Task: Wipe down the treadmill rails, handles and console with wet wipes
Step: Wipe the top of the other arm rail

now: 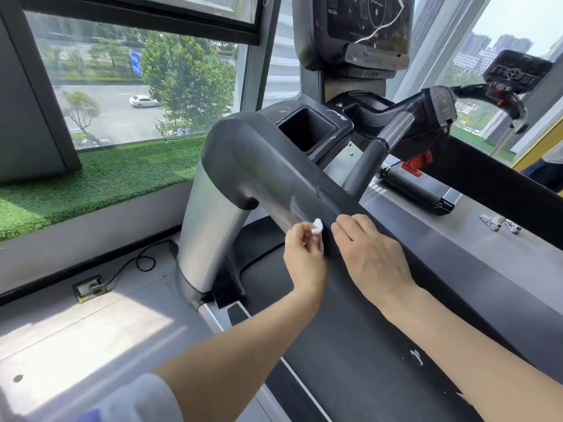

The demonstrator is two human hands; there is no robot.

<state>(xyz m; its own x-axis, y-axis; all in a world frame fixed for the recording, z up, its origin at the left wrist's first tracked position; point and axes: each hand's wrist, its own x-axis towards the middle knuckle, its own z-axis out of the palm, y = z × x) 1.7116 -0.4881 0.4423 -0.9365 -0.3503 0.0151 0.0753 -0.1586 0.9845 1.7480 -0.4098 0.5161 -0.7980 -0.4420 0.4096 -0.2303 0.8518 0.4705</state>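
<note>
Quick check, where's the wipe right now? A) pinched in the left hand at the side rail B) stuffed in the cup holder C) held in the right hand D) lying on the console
A: the left hand pinches the small white wipe against the dark side rail, while the right hand rests on the rail beside it, holding nothing.

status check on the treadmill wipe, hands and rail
Left hand pinches wet wipe against side rail. Right hand rests on rail, fingers straight. Console beyond reach of wipe; nothing blocking.
</note>
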